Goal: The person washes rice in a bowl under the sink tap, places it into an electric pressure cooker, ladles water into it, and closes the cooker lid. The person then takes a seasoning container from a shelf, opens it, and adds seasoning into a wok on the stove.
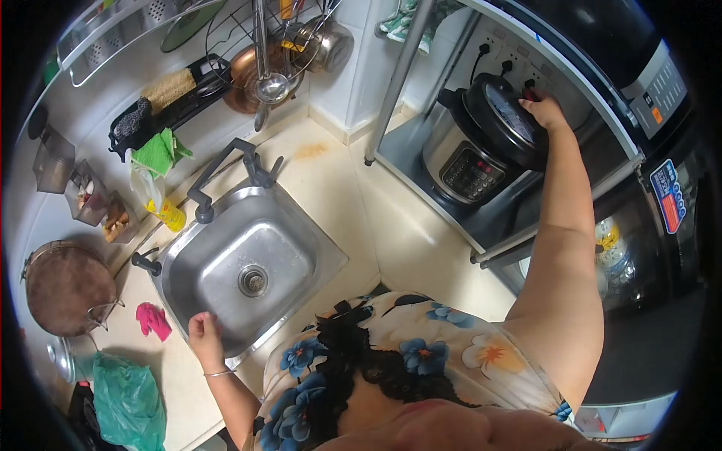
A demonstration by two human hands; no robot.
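My right hand [543, 111] reaches into the metal shelf, at the far side of an electric pressure cooker [470, 169]. Its fingers are pinched together by a black plug [530, 84] in the wall socket; a small dark red patch shows at the fingertips, but what they grip is not clear. The cooker's black lid [500, 113] is on top, and red digits glow on its front panel. Over the near left rim of the steel sink [248, 255], my left hand [204, 334] hangs with its fingers curled in and nothing visible in them.
A black faucet [218, 177] stands behind the sink. Left of it are a pink cloth [153, 322], a green plastic bag [128, 398] and a yellow bottle [167, 214]. Ladles and pans [272, 86] hang on the wall. The shelf's metal post [398, 83] rises left of the cooker.
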